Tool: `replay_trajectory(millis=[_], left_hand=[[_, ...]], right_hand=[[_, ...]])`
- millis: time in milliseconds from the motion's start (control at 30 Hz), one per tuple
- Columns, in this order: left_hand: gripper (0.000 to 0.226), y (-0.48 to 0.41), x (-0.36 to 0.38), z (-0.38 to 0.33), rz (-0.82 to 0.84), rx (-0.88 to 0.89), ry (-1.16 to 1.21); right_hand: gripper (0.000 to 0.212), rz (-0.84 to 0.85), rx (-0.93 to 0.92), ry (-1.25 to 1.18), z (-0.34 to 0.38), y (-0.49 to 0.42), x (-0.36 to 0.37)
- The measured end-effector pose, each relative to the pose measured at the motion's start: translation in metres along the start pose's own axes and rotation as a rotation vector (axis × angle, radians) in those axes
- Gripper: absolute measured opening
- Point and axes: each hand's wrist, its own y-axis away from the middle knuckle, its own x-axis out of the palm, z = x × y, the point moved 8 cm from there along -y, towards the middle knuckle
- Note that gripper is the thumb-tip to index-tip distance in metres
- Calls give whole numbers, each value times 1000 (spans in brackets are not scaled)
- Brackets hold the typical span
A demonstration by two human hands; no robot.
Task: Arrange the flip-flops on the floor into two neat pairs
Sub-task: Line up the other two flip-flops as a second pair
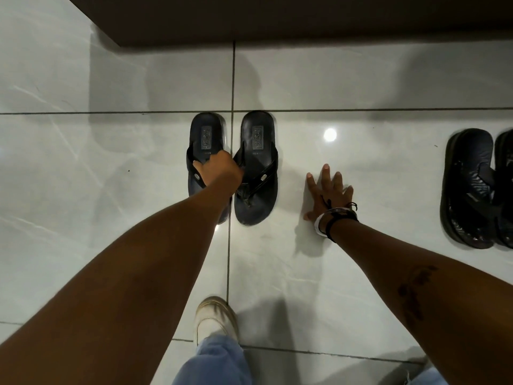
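Note:
Two dark navy flip-flops lie side by side on the white tiled floor, heels away from me. My left hand (pixel 219 170) grips the strap of the left flip-flop (pixel 206 137), hiding its toe end. The right flip-flop (pixel 256 168) lies next to it, close alongside. Fingers spread, my right hand (pixel 329 194) rests flat on the floor to the right of this pair and holds nothing. A second pair of black flip-flops (pixel 472 187) sits together at the right edge, partly cut off by the frame.
A dark brown panel or furniture edge (pixel 277 20) runs along the top. My white shoe (pixel 215 318) and blue jeans (pixel 211 362) are at the bottom centre. Bracelets circle my right wrist (pixel 337 215).

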Motion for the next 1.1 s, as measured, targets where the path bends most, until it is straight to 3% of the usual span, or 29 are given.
replay_trajectory(millis=[433, 567, 633, 733, 900, 1000, 1100], left_hand=[[21, 2, -4, -6, 14, 2, -19], [18, 15, -15, -8, 24, -68, -55], [35, 25, -22, -18, -68, -68, -164], [61, 56, -14, -79, -183, 152, -141], [76, 127, 36, -220, -128, 559, -9], [84, 154, 67, -277, -100, 634, 7], [86, 168, 106, -309, -40, 645, -54]], right_hand=[[111, -17, -14, 24, -1, -6, 5], [102, -56, -40, -40, -9, -2, 1], [93, -154, -24, -134, -22, 5, -7], [82, -291, 95, -179, -70, 20, -25], [61, -414, 283, -210, -200, 33, -50], [57, -462, 445, -182, -287, 36, -62], [53, -336, 653, -180, -352, 38, -49]])
